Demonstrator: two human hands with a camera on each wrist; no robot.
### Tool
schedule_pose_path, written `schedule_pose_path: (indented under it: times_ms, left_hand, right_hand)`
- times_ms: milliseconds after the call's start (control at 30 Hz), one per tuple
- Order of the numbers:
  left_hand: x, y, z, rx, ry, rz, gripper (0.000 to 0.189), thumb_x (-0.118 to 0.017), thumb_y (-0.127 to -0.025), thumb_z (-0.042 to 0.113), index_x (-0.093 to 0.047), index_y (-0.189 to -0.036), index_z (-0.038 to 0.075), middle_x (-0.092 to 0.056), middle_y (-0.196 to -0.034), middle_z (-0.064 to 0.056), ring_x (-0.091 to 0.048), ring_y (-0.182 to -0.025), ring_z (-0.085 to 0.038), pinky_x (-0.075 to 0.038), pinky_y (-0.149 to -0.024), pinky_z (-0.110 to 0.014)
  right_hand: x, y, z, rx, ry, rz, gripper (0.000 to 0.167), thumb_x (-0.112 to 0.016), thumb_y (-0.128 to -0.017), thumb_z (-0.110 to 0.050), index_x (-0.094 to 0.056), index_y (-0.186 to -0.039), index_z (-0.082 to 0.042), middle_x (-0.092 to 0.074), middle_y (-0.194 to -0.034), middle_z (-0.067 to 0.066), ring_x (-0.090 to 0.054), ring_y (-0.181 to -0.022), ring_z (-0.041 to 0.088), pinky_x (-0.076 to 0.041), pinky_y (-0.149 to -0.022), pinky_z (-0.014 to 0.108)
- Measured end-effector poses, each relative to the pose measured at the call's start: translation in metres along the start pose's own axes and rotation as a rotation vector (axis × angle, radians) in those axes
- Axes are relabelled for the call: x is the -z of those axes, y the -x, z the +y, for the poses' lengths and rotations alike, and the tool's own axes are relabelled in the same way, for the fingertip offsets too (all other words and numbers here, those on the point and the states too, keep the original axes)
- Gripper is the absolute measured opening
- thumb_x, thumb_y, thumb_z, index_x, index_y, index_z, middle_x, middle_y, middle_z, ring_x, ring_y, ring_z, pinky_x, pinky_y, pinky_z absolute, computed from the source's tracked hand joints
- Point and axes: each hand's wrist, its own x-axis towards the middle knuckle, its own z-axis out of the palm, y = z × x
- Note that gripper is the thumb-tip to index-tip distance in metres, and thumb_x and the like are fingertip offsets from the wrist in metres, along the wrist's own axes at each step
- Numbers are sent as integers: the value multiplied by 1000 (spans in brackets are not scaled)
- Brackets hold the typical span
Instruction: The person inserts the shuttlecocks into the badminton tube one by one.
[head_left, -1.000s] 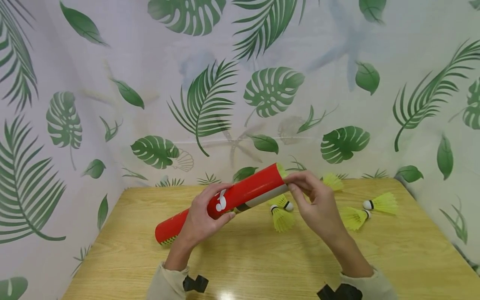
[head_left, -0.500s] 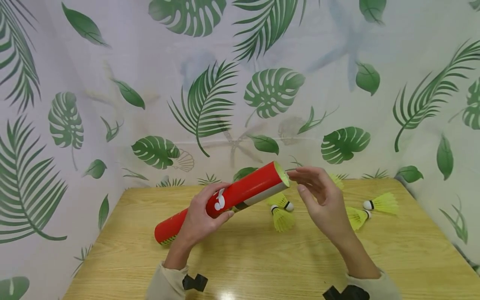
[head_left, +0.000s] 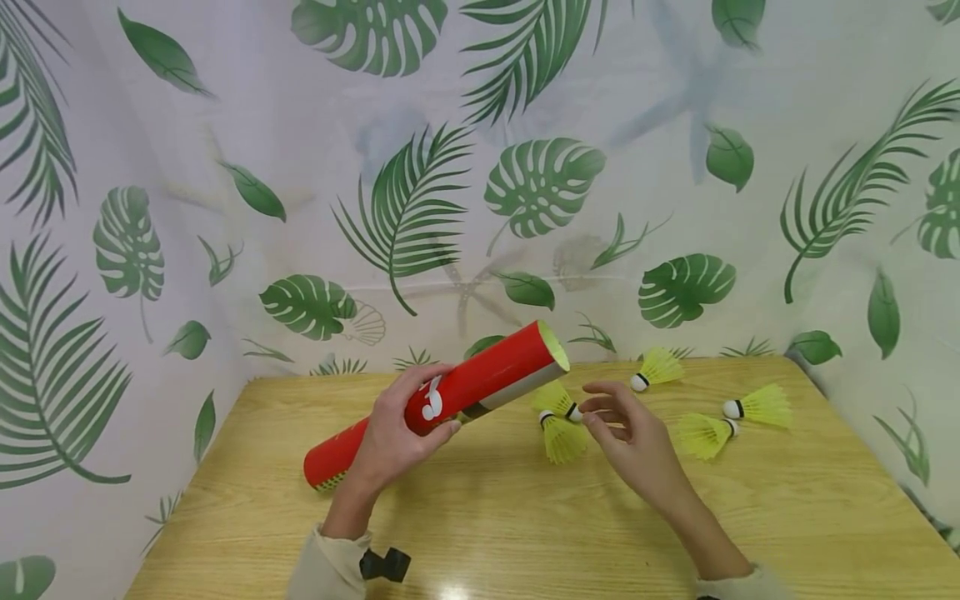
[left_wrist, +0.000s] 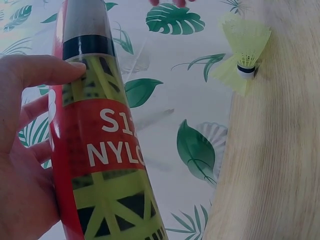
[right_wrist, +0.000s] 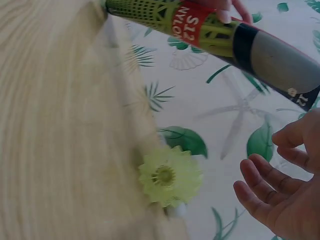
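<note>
My left hand (head_left: pixel 397 433) grips a red shuttlecock tube (head_left: pixel 495 371) round its middle, tilted with its uncapped end up to the right. Yellow-green stuff shows through the tube's clear side in the left wrist view, under the print "NYLO" (left_wrist: pixel 115 155). My right hand (head_left: pixel 637 450) hovers right of and below that end, fingers loosely bent. Nothing lies in it in the right wrist view. Close to its fingertips in the head view are two yellow shuttlecocks, one toward the back (head_left: pixel 553 398) and one toward the front (head_left: pixel 564 442); contact cannot be told.
More yellow shuttlecocks lie on the wooden table (head_left: pixel 480 533): one near the back edge (head_left: pixel 660 365), one behind my right wrist (head_left: pixel 705 435) and one farther right (head_left: pixel 761 407). A leaf-printed cloth (head_left: pixel 450 208) rises behind and beside the table.
My right hand was at the tube's mouth, drew away from it, then moved down toward the table shuttlecocks. The yellow at the mouth has gone inside. My left hand keeps its grip.
</note>
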Motion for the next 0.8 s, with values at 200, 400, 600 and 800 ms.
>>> schedule_pose_path:
  times_ms: [200,400,600,800]
  left_hand:
    - [1,1,-2,9,9,10,67,-83,-82,12,-57,-142,26,-58,-137,5,-56,-119,-21,-58,-84,-39]
    - [4,1,-5,20,-4,34,66,-83,-83,10,-58,-142,26,-60,-133,2,-57,-116,-22,-58,-83,-41]
    - [4,1,-6,32,-10,43,66,-82,-83,11,-58,-141,29,-60,-131,4,-58,-114,-21,-58,-82,-41]
    - [3,1,-6,31,-22,49,66,-83,-83,12,-57,-141,30,-59,-131,6,-58,-114,-20,-59,-82,-38]
  right_hand:
    - [-11,8,15,-57,14,-36,28,-64,-102,-10,-62,-129,-10,-74,-108,15,-73,-98,26,-58,-80,25]
    - [-18,11,23,-98,0,-105,33,-63,-102,-10,-60,-134,-4,-75,-106,18,-75,-93,30,-59,-77,28]
    - [-25,9,28,-136,-10,-164,41,-63,-103,-19,-57,-140,-3,-71,-120,21,-72,-104,29,-59,-86,37]
    - [-28,8,31,-168,-10,-149,40,-62,-104,-18,-58,-139,1,-68,-126,22,-69,-112,34,-58,-90,38]
